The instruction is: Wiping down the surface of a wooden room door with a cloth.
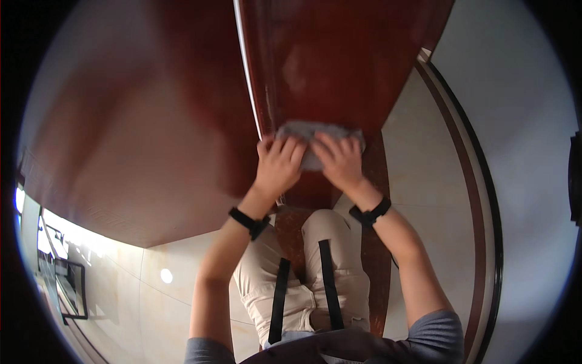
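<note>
A grey cloth (313, 159) lies against a glossy dark red panel (336, 77), near its lower end. My left hand (279, 168) presses on the cloth's left part, with its outer fingers by the panel's left edge. Beside it, my right hand (338, 161) rests on the cloth's right part, fingers spread over the fabric. Both hands look slightly blurred. The cloth's underside is hidden against the panel. A black band is on each wrist.
A large reddish-brown door (182, 182) stands at the left, beyond a bright vertical strip (248, 68). Pale floor tiles (182, 300) with a brown border band (468, 182) surround my knees. A white wall (532, 182) rises at the right. A black-framed object (84, 291) is at the far left.
</note>
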Motion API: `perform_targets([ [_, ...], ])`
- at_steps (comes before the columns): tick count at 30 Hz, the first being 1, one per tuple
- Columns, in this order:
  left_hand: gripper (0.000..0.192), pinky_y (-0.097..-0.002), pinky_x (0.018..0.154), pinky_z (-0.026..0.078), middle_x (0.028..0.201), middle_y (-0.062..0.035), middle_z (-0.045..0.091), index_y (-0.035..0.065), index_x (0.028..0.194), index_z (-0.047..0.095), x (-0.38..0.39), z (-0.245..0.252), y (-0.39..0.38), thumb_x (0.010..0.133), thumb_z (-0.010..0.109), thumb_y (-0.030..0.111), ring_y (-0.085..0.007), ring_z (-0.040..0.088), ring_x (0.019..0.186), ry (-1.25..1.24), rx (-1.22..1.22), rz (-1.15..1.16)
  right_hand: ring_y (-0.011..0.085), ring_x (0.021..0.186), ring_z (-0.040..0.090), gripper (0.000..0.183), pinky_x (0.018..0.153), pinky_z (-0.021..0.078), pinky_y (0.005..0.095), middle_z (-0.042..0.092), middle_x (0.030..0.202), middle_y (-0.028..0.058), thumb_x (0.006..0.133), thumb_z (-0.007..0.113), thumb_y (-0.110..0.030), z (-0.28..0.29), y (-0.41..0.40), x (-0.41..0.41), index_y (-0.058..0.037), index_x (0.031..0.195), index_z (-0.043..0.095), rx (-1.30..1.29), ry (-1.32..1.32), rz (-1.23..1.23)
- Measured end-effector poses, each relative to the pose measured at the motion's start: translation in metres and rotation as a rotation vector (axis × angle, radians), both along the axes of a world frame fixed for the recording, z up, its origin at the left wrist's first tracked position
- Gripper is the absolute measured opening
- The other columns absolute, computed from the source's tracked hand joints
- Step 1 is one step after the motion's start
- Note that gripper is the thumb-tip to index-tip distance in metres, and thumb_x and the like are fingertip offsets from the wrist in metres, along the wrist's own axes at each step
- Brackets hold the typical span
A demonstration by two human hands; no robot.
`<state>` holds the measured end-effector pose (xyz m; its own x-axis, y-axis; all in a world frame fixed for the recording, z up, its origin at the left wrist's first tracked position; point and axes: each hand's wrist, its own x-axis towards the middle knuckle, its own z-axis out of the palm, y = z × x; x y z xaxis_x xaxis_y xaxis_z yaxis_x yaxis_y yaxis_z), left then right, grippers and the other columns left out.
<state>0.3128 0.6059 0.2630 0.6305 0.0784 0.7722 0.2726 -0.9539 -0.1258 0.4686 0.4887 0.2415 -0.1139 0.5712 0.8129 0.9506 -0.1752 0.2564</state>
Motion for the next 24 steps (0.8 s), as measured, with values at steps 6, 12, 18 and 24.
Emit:
perform_targets([
  [6,0.05,-0.0397,0.101,0.034,0.114,0.0034,0.065,0.0168,0.108,0.064,0.042,0.157,-0.022,0.06,0.067,0.004,-0.0167,0.061,0.105,-0.352,0.28,-0.151,0.0223,0.1,0.056,0.056,0.089,0.0423,0.0435,0.062,0.121,-0.0047,0.061,0.072,-0.007,0.154,-0.022,0.026,-0.0221,0.114,0.066,0.429,-0.121,-0.056],
  [12,0.046,-0.0403,0.093,0.04,0.104,-0.0021,0.063,0.0129,0.106,0.062,0.055,0.211,-0.033,0.06,0.069,0.013,-0.0254,0.059,0.1,-0.391,0.211,-0.266,0.0231,0.099,0.056,0.051,0.089,0.0419,0.0436,0.063,0.114,-0.0032,0.06,0.075,-0.017,0.213,-0.037,0.025,-0.0212,0.11,0.067,0.463,-0.06,0.041],
  [18,0.041,-0.0383,0.08,0.042,0.094,-0.0034,0.061,0.0118,0.098,0.062,0.053,0.163,-0.027,0.059,0.07,0.024,-0.0271,0.057,0.085,-0.363,0.093,-0.327,0.0228,0.09,0.055,0.043,0.086,0.0429,0.0431,0.064,0.108,-0.0028,0.063,0.071,-0.023,0.182,-0.045,0.03,-0.021,0.106,0.069,0.353,-0.148,0.133],
  [24,0.044,-0.0404,0.078,0.041,0.092,-0.006,0.061,0.0095,0.098,0.061,0.068,0.119,-0.012,0.058,0.071,0.025,-0.0292,0.056,0.084,-0.348,0.083,-0.354,0.02,0.081,0.054,0.039,0.083,0.0441,0.0446,0.065,0.104,-0.0042,0.066,0.067,-0.027,0.143,-0.035,0.043,-0.0219,0.105,0.071,0.34,-0.169,0.158],
])
